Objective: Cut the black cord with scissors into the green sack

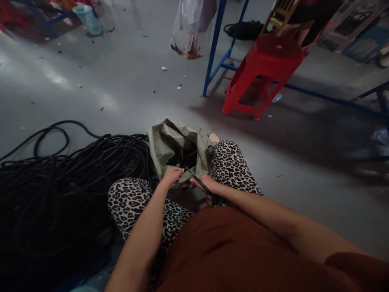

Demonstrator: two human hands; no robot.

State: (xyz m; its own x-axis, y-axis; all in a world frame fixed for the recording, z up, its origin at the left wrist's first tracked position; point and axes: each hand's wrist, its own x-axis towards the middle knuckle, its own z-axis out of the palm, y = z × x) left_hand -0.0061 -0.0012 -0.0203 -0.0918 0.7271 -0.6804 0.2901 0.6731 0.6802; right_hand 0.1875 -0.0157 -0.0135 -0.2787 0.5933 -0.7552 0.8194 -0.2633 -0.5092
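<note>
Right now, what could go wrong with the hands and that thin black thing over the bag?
1. The thin black tool, too blurred to name, sits in the right hand and points at the left hand close by. A slip might nick the skin.
2. The bag slumps open between the knees. It could tip and spill its dark contents.
3. The black cable pile lies against the left leg. Loops might tangle the legs on standing up.
</note>
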